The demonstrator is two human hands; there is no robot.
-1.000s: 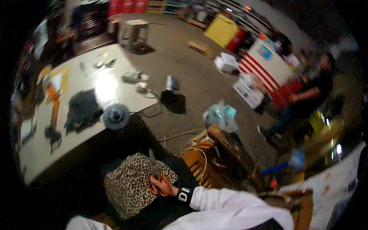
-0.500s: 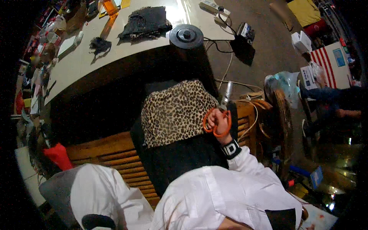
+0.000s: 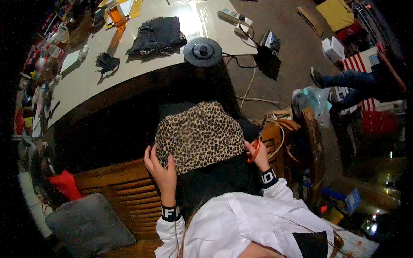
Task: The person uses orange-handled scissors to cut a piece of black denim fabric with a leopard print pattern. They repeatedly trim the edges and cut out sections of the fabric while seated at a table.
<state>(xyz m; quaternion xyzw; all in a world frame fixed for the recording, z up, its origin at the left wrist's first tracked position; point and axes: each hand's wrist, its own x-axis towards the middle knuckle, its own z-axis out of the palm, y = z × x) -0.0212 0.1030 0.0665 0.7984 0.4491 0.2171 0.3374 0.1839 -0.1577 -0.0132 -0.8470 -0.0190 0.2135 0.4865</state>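
A leopard-print cloth (image 3: pixel 202 133) lies spread over dark fabric (image 3: pixel 215 182) on my lap. My left hand (image 3: pixel 164 174) is at the cloth's lower left corner, fingers and thumb apart; whether the fingertips press on it I cannot tell. At the right edge, my right hand (image 3: pixel 259 157) is closed round the orange handles of a pair of scissors (image 3: pixel 254 150). The blades point up and away from me. My right fingertips are close against the cloth's edge.
On the pale table (image 3: pixel 90 81) ahead lie black ragged cloth (image 3: pixel 157 36), a dark scrap (image 3: pixel 106 63) and an amber bottle (image 3: pixel 115 16). A round black lid (image 3: pixel 203 52) is at its near corner. A grey cushion (image 3: pixel 90 225) sits on the wooden bench (image 3: pixel 133 198). A person's leg (image 3: pixel 350 81) shows at right.
My left hand has come into view at the cloth's left side, uncovering the grey cushion. My right hand has lowered slightly with the scissors. A person's leg has moved at the right.
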